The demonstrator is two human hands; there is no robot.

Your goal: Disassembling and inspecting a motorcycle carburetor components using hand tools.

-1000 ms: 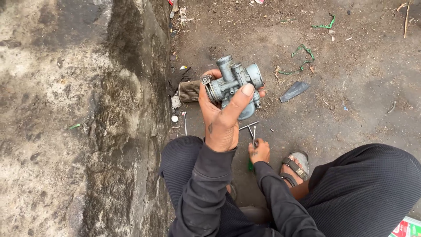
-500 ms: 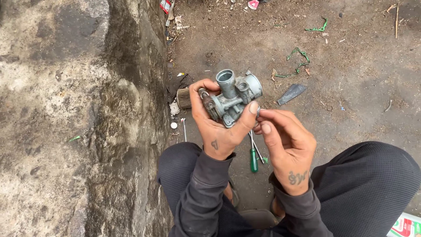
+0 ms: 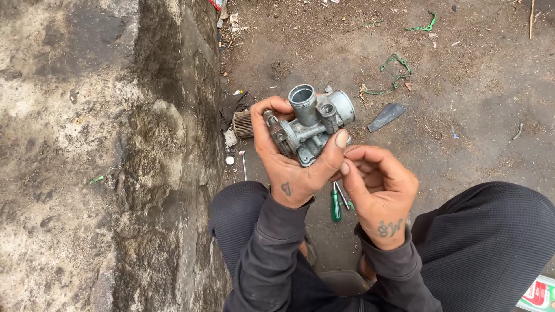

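You work under soft, even daylight; no hard shadows fall on the brown dirt ground. The grey metal carburettor body shows mild sheen, no glare. Focus is sharp throughout, with slight wide-angle stretch at the edges.

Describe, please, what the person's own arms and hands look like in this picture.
Both arms are covered to the wrist by dark grey long sleeves of a soft, slightly dusty fabric. The hands are bare, with no gloves, rings or watch visible. The left hand carries a small dark tattoo near the wrist, and the right hand has a larger, curly dark tattoo on its back. Grime shows on the fingers.
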